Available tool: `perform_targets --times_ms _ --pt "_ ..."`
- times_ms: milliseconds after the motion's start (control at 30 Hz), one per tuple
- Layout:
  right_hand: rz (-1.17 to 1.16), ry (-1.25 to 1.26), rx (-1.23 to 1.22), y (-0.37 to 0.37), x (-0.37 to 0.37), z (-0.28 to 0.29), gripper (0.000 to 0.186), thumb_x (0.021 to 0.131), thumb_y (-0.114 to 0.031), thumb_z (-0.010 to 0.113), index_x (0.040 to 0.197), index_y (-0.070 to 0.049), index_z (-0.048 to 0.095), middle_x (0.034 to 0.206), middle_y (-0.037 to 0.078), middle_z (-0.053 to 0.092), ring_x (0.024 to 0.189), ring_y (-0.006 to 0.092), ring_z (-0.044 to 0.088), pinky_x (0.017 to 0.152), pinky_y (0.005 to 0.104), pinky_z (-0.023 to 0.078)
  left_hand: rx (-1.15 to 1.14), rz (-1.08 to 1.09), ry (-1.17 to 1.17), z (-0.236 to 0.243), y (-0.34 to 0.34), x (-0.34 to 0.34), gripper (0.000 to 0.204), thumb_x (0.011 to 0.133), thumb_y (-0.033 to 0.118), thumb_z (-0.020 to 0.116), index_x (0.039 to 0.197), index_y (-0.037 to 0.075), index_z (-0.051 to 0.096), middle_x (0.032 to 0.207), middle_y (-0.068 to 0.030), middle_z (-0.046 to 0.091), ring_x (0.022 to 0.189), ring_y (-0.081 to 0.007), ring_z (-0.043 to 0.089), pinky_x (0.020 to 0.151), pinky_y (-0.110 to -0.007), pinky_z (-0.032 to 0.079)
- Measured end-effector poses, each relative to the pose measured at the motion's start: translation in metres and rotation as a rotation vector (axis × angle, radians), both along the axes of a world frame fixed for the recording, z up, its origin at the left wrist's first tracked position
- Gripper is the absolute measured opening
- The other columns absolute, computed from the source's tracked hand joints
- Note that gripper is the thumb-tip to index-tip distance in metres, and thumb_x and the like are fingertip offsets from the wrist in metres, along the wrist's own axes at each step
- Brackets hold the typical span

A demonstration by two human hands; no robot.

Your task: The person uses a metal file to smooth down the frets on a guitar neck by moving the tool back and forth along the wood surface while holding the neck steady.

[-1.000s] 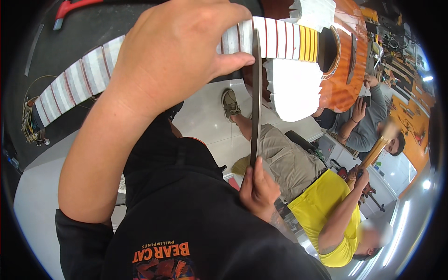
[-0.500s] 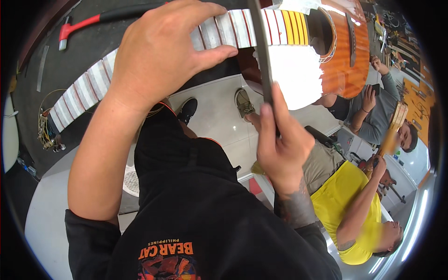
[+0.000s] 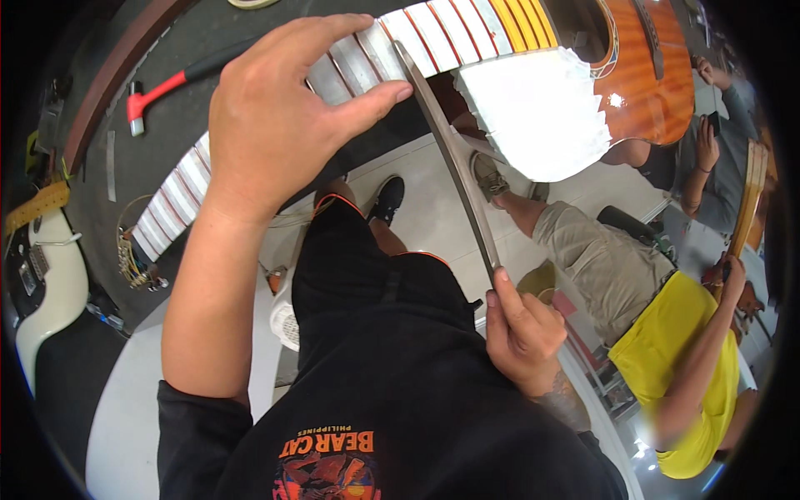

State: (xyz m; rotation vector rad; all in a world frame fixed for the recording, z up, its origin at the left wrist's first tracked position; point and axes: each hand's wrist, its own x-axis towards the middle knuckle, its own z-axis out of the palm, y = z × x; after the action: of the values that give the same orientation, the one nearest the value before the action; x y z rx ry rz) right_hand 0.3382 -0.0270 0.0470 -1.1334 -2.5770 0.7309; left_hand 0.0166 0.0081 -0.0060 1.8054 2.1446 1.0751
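Fingers of the right hand were wrapped narrowly around the near end of a long, dark file. Its far end reached away from them onto the guitar neck, just right of the left thumb; whether metal met the surface could not be told. File looked stiff, slim, of modest weight. Judged steadier with a second hold near its far tip; smooth faces might slip in a damp palm.

Left hand sat palm-down on the neck, thumb at the near edge, fingertips at the far one, holding it across its width. Neck seemed rigid and best held so, by both edges. White tape strips just right of those fingertips looked thin, liable to lift under a dragging thumb.

Farther right of the left fingers, past yellow strips, lay the guitar body: glossy, probably light for its bulk, slick, easily scratched. Ragged white covering hid part of it. Left of the left wrist, loose strings at the neck's end looked springy, apt to snag.

Beyond the left knuckles, a red-and-black hammer rested on the dark bench top. Well right of the right fingers: a person in a yellow shirt.
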Motion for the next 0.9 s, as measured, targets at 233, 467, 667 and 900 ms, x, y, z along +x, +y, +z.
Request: perform_targets --times_ms 233,467,667,900 --pt "0.031 -0.030 -0.008 -0.002 0.005 -0.009 0.055 0.080 0.004 0.080 0.133 -0.004 0.068 0.065 0.003 0.052 0.047 0.0189 0.051 0.045 0.0349 0.042 -0.028 -0.028 0.008 0.000 0.002 -0.001 0.051 0.072 0.027 0.094 0.115 0.005 0.076 0.110 -0.0079 0.078 0.098 -0.0194 0.074 0.090 -0.031 0.055" --pt "0.011 -0.002 0.042 0.069 -0.098 -0.016 0.052 0.088 0.005 0.074 0.138 -0.006 0.065 0.062 0.008 0.048 0.049 0.0255 0.050 0.049 0.0384 0.042 -0.018 -0.026 -0.011 0.001 0.004 0.003 0.051 0.072 0.025 0.095 0.114 0.004 0.076 0.107 -0.0078 0.077 0.096 -0.0191 0.073 0.089 -0.030 0.055" --pt "0.042 0.001 0.100 0.039 -0.053 -0.021 0.057 0.083 0.001 0.078 0.138 -0.006 0.066 0.062 0.003 0.044 0.046 0.0216 0.049 0.044 0.0366 0.043 -0.017 -0.018 -0.029 0.004 0.006 0.001 0.050 0.072 0.024 0.095 0.113 0.003 0.076 0.107 -0.0082 0.077 0.096 -0.0191 0.074 0.089 -0.030 0.055" --pt "0.043 -0.019 0.028 0.009 -0.015 -0.008 0.057 0.079 0.007 0.078 0.135 0.001 0.066 0.064 0.004 0.048 0.047 0.0197 0.050 0.044 0.0354 0.043 -0.007 -0.033 -0.028 0.001 0.006 0.001 0.050 0.072 0.024 0.094 0.113 0.003 0.076 0.108 -0.0087 0.077 0.098 -0.0198 0.074 0.088 -0.031 0.056"
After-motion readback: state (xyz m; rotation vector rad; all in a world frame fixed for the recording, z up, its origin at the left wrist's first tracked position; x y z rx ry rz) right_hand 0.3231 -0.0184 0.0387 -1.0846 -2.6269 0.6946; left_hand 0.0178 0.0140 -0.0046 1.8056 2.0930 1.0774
